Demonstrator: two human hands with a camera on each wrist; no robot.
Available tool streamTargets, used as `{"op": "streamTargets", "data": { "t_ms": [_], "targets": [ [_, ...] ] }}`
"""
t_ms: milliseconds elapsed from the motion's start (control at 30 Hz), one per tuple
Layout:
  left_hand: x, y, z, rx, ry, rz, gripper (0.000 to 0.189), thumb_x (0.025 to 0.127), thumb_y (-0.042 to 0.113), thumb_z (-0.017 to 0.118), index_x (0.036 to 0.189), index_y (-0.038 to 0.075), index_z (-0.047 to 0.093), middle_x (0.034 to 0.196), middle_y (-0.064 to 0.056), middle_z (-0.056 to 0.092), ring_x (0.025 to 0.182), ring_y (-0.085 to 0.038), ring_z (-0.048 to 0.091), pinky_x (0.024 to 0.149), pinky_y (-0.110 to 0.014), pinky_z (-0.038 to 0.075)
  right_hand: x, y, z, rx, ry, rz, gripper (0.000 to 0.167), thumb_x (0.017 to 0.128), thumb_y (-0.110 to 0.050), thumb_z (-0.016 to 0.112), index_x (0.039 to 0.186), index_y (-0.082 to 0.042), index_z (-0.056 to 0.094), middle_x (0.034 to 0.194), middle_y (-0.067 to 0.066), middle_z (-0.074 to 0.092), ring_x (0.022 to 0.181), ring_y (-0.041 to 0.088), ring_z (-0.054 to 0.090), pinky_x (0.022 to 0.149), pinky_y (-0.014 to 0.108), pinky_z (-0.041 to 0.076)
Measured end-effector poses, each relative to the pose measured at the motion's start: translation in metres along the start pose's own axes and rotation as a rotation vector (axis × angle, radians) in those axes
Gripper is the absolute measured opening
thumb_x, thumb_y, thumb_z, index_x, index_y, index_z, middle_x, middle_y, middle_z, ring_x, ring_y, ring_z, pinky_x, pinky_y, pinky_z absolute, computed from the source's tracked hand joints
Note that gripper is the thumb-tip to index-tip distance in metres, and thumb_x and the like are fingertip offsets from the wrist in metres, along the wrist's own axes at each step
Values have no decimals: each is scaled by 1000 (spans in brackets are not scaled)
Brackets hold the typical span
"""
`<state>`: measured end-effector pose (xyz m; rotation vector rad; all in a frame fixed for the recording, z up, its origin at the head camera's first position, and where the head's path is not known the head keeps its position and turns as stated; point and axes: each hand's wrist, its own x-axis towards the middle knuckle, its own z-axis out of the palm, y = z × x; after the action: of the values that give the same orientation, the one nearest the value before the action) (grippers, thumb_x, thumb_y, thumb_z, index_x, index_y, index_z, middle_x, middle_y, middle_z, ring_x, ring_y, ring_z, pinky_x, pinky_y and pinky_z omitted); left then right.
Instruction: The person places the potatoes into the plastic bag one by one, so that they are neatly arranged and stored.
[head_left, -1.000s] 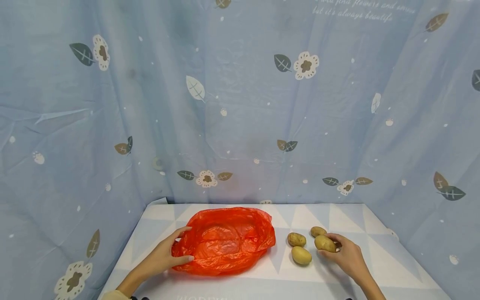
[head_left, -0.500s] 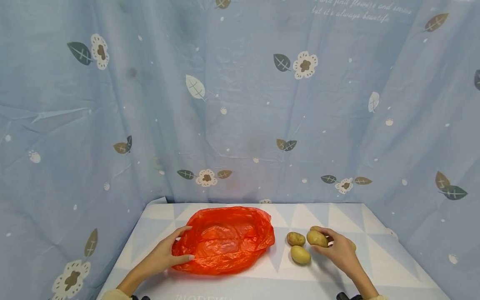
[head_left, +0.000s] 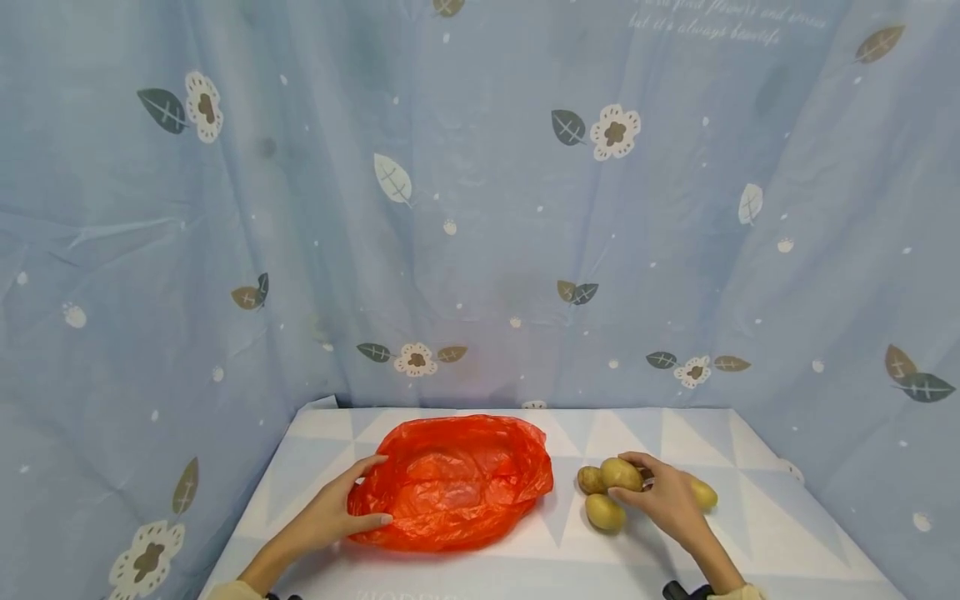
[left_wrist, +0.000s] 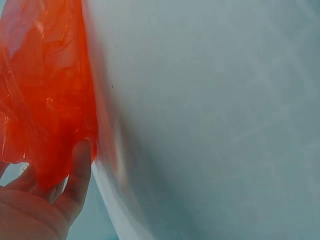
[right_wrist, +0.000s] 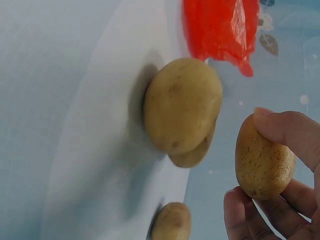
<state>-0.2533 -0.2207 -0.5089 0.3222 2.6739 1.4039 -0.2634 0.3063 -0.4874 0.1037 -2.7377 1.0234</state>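
Note:
A red plastic bag (head_left: pixel 450 492) lies spread with its mouth wide on the table. My left hand (head_left: pixel 333 508) holds the bag's left side, thumb in front and fingers behind; in the left wrist view the bag's gathered edge (left_wrist: pixel 55 150) sits between them. Pinched in my right hand (head_left: pixel 663 496) is a potato (head_left: pixel 622 474), which shows raised off the table in the right wrist view. Two potatoes rest just left of it, a rougher one (head_left: pixel 590 480) and a smooth yellow one (head_left: pixel 604 512). Another potato (head_left: pixel 703 495) lies partly hidden behind my right hand.
The table (head_left: pixel 510 575) wears a white and pale blue patterned cover. Blue curtain (head_left: pixel 480 250) with leaves and flowers encloses the back and both sides. In the right wrist view a loose potato (right_wrist: pixel 171 222) shows at the bottom edge.
My right hand has moved left with the potato, towards the bag. A potato behind that hand has come into view, while the far one is now covered. My left hand stays on the bag.

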Motion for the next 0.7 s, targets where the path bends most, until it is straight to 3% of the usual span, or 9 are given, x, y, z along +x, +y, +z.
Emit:
{"op": "streamTargets", "data": {
  "t_ms": [167, 700],
  "targets": [
    [1, -2, 2, 10, 12, 0, 89, 77, 37, 92, 152, 22, 46, 152, -14, 48, 130, -36, 52, 98, -54, 54, 2, -7, 6, 16, -4, -9, 60, 74, -36, 94, 124, -12, 71, 112, 6, 73, 85, 14, 66, 67, 25, 54],
    [0, 3, 0, 2, 15, -12, 89, 77, 38, 92, 152, 23, 46, 153, -13, 48, 131, -36, 52, 99, -55, 53, 15, -29, 28, 103, -10, -95, 54, 69, -20, 97, 118, -11, 74, 105, 2, 74, 82, 12, 67, 68, 24, 57]
  ]
}}
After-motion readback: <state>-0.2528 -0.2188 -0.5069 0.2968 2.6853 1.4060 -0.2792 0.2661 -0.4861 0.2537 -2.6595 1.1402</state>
